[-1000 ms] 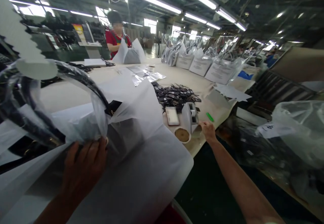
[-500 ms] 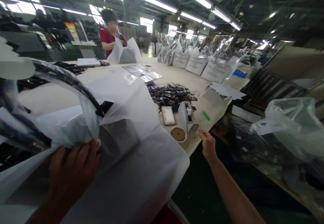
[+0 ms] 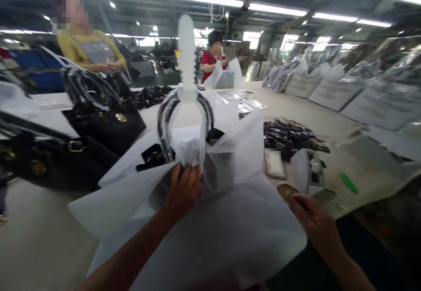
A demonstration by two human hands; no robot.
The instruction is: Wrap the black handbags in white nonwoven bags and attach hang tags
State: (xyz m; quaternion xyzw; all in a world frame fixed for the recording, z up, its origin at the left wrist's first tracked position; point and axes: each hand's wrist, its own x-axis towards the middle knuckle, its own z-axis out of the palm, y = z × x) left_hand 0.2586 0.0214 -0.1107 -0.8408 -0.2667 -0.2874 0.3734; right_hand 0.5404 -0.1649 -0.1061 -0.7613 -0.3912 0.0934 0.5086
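Observation:
A handbag stands before me, largely hidden by white wrapping paper (image 3: 230, 212); its plastic-wrapped handles (image 3: 163, 126) rise at the top, joined by a white foam strip (image 3: 187, 54). My left hand (image 3: 184, 190) is closed over the paper's upper edge below the handles, fingers bent and pressing it against the bag. To the right, my right hand (image 3: 312, 214) has thumb and fingers pinched together just in front of a roll of tan tape (image 3: 287, 191). What the pinch holds, if anything, is too small to make out. Beside the roll sits a white tape dispenser (image 3: 307, 170).
Black handbags (image 3: 101, 124) stand at left. A heap of black tags (image 3: 289, 135) and a green cutter (image 3: 347, 182) lie on the right of the table. Paper-wrapped bags (image 3: 332, 87) line the back right. Two people stand across the table, one handling a wrapped bag (image 3: 225, 78).
My view has swung left, bringing the whole bag and the black handbags into sight. My right hand has moved from beside the dispenser toward the bag; my left hand stays on the paper.

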